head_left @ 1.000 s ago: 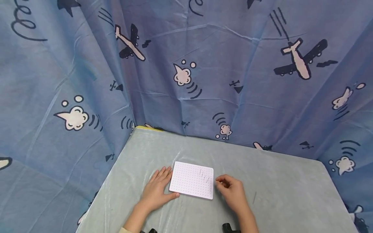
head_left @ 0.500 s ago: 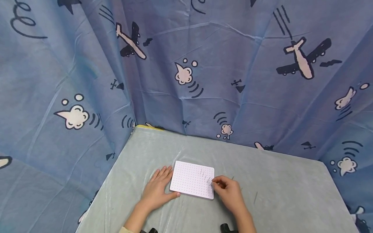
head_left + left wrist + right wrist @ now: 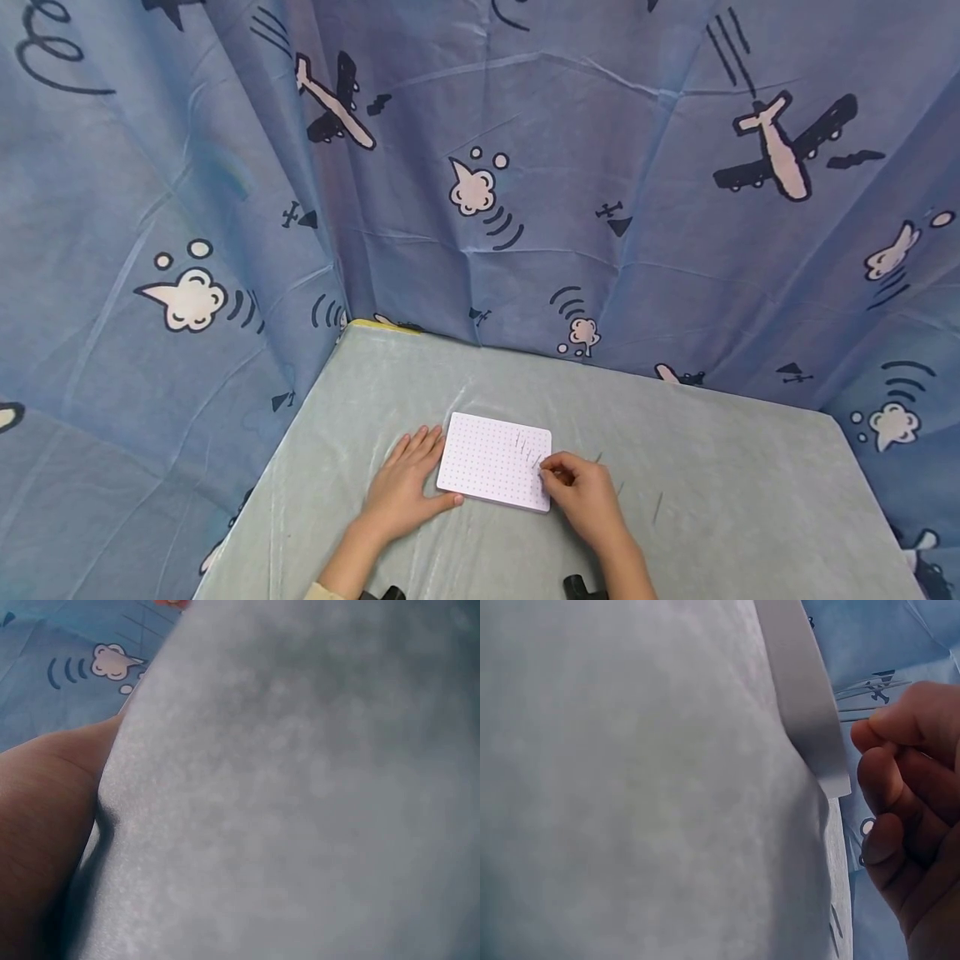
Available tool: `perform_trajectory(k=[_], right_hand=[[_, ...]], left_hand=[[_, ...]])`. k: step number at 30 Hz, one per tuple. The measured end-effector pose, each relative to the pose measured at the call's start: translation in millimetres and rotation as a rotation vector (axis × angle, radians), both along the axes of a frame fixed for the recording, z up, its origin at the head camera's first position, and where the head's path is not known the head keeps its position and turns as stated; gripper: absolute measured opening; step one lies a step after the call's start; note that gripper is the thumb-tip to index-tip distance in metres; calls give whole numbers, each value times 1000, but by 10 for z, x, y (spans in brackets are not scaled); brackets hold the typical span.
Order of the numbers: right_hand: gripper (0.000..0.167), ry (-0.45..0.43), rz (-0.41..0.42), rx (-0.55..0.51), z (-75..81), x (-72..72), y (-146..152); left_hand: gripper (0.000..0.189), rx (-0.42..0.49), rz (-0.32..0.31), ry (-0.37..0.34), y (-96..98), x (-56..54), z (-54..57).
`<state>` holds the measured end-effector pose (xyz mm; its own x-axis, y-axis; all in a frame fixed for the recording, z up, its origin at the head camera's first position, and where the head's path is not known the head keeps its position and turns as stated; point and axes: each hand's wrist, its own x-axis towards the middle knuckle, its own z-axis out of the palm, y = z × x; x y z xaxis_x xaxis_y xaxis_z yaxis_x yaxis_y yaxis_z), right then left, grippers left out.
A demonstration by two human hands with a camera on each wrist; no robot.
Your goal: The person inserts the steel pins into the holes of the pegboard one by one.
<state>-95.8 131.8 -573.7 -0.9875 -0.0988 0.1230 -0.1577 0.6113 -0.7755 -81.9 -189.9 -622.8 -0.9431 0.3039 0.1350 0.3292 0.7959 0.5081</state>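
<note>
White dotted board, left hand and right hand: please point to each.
White dotted board (image 3: 492, 462): head view, middle of its top.
Left hand (image 3: 402, 490): head view, back of hand.
Right hand (image 3: 587, 492): head view, back of hand.

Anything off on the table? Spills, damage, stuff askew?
No spill or damage visible. Only mild oddity: loose thin sticks scattered on the table, right of the white board, untidy beside the sticks standing in it.

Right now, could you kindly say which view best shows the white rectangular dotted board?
The head view, because nearly the whole top of the white rectangular dotted board shows there. The right wrist view catches mainly its side edge; the left wrist view does not show it.
</note>
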Motion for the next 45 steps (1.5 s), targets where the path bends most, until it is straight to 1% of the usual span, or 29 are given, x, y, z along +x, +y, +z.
perform_trajectory(k=[2, 6, 12, 18, 24, 29, 36, 42, 45], right_hand=[[18, -4, -1, 19, 5, -1, 1], [18, 3, -4, 55, 27, -13, -3], [17, 4, -3, 38, 45, -6, -12], [11, -33, -32, 26, 5, 25, -10], [10, -42, -60, 7, -9, 51, 8], [11, -41, -95, 8, -22, 68, 75], [12, -10, -151, 10, -39, 72, 224], [14, 9, -226, 36, -44, 90, 344], [15, 7, -263, 56, -43, 97, 402]], left_hand=[[107, -3, -1, -11, 5, -6, 11], [107, -17, -1, -12, 15, -20, 40], [108, -23, 7, -31, 26, -6, 67], [108, -27, 8, -36, 33, 14, 48], [107, -26, 13, -13, 34, 17, 9], [108, -31, 13, 3, 36, 11, -18], [107, -18, 13, -9, 41, 11, 4], [106, -16, 13, 17, 45, 21, 6], [106, -22, 14, -2, 43, 25, 14]])
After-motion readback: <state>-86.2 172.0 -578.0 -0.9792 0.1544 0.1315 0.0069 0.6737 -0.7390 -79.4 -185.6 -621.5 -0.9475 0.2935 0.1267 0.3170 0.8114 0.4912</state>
